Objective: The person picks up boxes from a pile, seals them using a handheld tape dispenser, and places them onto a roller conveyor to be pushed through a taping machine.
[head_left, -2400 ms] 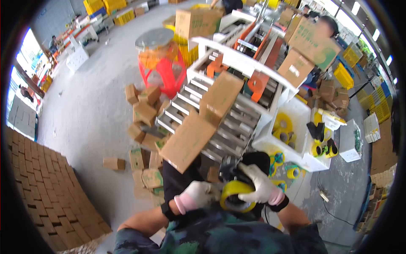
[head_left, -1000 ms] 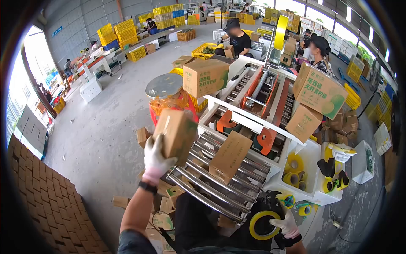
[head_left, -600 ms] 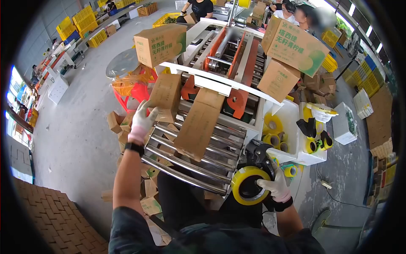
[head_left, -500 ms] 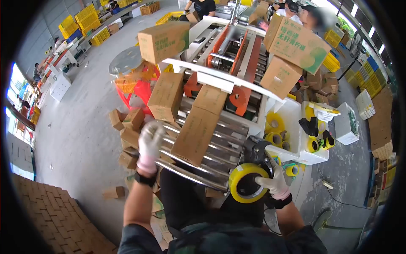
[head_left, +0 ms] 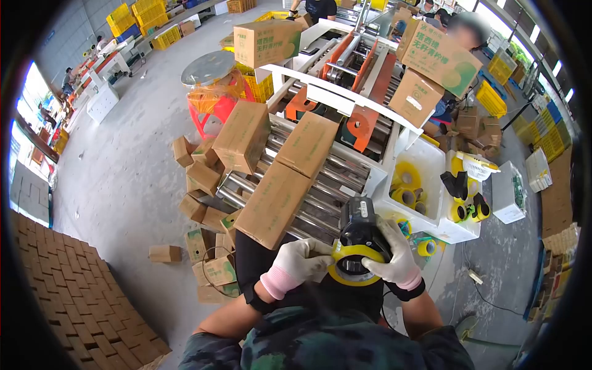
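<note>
My right hand (head_left: 398, 262), in a white glove, holds a black tape dispenser (head_left: 361, 219) with a roll of yellow tape (head_left: 356, 279) on its near side. The thumb rests at the roll's core. My left hand (head_left: 299, 262), also gloved, pinches at the left edge of the roll; whether a loose tape end is between the fingers cannot be made out. Just beyond my hands, a closed cardboard box (head_left: 274, 203) lies on the metal rollers (head_left: 324, 200), end to end with another box (head_left: 308, 143). A third box (head_left: 242, 137) stands to their left.
Ahead is a white-framed box-sealing machine (head_left: 345, 98) with printed cartons (head_left: 266, 44) on its sides. To the right, a white foam bin (head_left: 431, 159) holds tape rolls. Small boxes (head_left: 202, 177) are heaped on the floor at left, near a red stool (head_left: 213, 108). Other people work at the back.
My left hand has come from the rollers' left side across to the tape roll. The dispenser and roll are turned and slightly lower. The front boxes appear nearer and shifted left.
</note>
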A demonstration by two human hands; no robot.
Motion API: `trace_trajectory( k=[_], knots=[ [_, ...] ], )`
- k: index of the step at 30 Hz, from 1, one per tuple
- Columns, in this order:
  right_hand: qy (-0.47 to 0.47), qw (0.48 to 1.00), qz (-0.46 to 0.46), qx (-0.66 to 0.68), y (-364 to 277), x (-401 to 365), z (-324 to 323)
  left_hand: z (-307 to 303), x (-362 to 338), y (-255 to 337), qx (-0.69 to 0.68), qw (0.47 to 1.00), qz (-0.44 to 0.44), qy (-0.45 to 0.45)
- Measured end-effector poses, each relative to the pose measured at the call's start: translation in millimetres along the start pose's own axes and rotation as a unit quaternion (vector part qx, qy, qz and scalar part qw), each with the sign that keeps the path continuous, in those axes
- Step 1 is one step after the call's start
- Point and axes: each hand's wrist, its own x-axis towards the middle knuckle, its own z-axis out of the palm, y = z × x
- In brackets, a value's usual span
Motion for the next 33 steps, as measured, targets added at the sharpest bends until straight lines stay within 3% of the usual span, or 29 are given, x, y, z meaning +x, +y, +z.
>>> trace_trajectory(
  k=[6, 9, 10, 13, 15, 16, 19, 21, 24, 27, 32, 33],
  knots=[
    [-0.019, 0.997, -0.071, -0.020, 3, -9, -3, -10, 2, -5, 0.054, 0.998, -0.024, -0.037],
    [-0.029, 0.995, -0.089, -0.022, 4, -8, -4, -11, 6, -6, -0.018, 0.997, -0.026, -0.076],
    [-0.025, 0.996, -0.082, -0.017, 4, -8, -4, -3, 1, 1, 0.008, 0.998, -0.034, -0.052],
    [-0.004, 0.998, -0.061, 0.005, 1, -2, -5, -1, 1, -1, 0.220, 0.959, 0.167, -0.056],
    [0.007, 0.999, -0.037, 0.026, 0, 1, -7, -23, 11, -6, 0.043, 0.990, 0.121, -0.059],
    [0.041, 0.991, 0.042, 0.117, 8, -6, -1, -27, 7, 3, 0.029, 0.991, 0.124, -0.052],
    [0.030, 0.996, 0.028, 0.084, 4, 5, -10, -20, -7, 18, 0.010, 0.993, 0.090, -0.073],
    [0.019, 0.998, -0.051, 0.009, -1, 14, -10, -7, -10, 27, 0.076, 0.994, 0.060, -0.052],
    [0.009, 0.993, -0.094, -0.064, -11, 16, -7, -8, -5, 18, 0.166, 0.973, 0.161, -0.024],
    [-0.016, 0.987, -0.140, -0.078, -7, 15, -9, -3, -15, 34, 0.213, 0.972, 0.090, -0.034],
    [-0.018, 0.985, -0.150, -0.077, 4, 4, -8, -8, -10, 28, 0.370, 0.887, 0.268, -0.071],
    [-0.006, 0.992, -0.117, -0.044, 8, -1, -7, -7, -10, 27, 0.392, 0.868, 0.296, -0.068]
  ],
)
